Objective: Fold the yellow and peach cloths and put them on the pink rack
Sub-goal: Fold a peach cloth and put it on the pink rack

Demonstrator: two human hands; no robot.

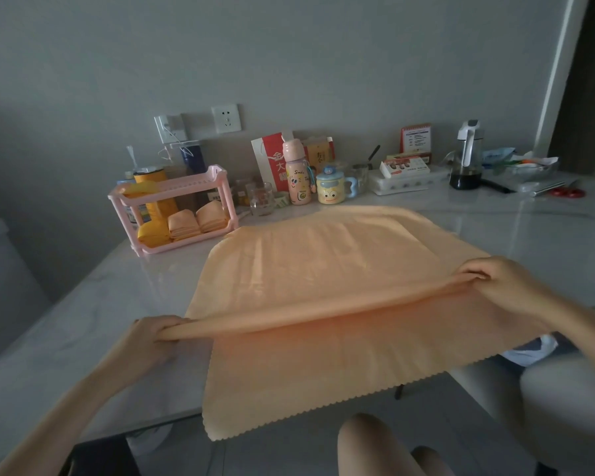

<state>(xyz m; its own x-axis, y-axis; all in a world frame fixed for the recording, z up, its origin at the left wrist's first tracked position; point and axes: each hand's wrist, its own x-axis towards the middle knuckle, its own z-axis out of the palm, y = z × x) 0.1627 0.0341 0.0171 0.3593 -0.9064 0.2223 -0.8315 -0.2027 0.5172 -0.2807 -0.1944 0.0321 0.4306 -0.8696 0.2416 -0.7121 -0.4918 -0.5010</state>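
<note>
Both hands pinch up a ridge across a peach cloth spread on the tabletop.

The peach cloth [323, 276] is thin and smooth with a zigzag-cut hem. Its far half lies flat in the middle of the pale, glossy tabletop [83, 321], and its near half hangs over the near edge. The left hand [152, 334] and right hand [495, 276] each have a closed grip, fingers curled round a bunched side of the cloth. The raised fold between them runs left to right, its right end farther from the near edge. Toward the far left corner stands the pink rack [172, 187], slotted plastic with two tiers. Its lower tier holds a yellow folded cloth [153, 231] beside two folded peach cloths [198, 221].
</note>
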